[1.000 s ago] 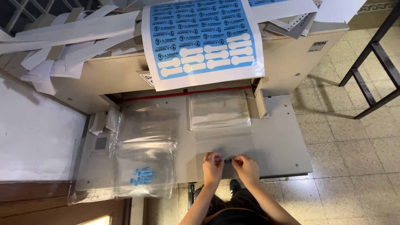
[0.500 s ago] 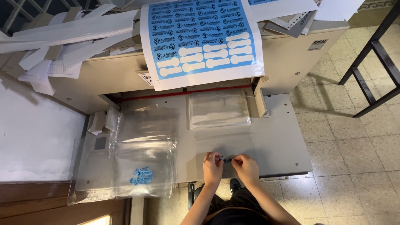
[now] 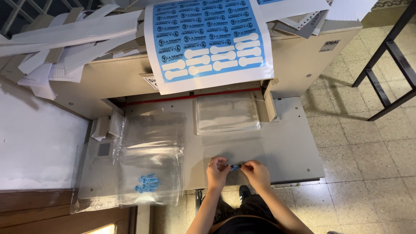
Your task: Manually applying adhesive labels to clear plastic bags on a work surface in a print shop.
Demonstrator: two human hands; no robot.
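My left hand [image 3: 218,172] and my right hand [image 3: 256,172] meet at the front edge of a grey machine table [image 3: 290,147]. Between their fingertips they pinch a small blue sticker [image 3: 235,167]. The sticker sits at the near edge of a clear plastic bag [image 3: 234,147] lying flat on the table. Behind it lies a stack of clear bags [image 3: 226,113]. A large blue sticker sheet [image 3: 208,41], with several pieces peeled out, hangs over the machine's top.
A pile of clear bags [image 3: 149,156] holding small blue stickers [image 3: 148,183] lies left of my hands. White paper strips [image 3: 65,37] are heaped on the machine's top left. A black metal frame [image 3: 385,65] stands on the tiled floor [image 3: 359,164] at right.
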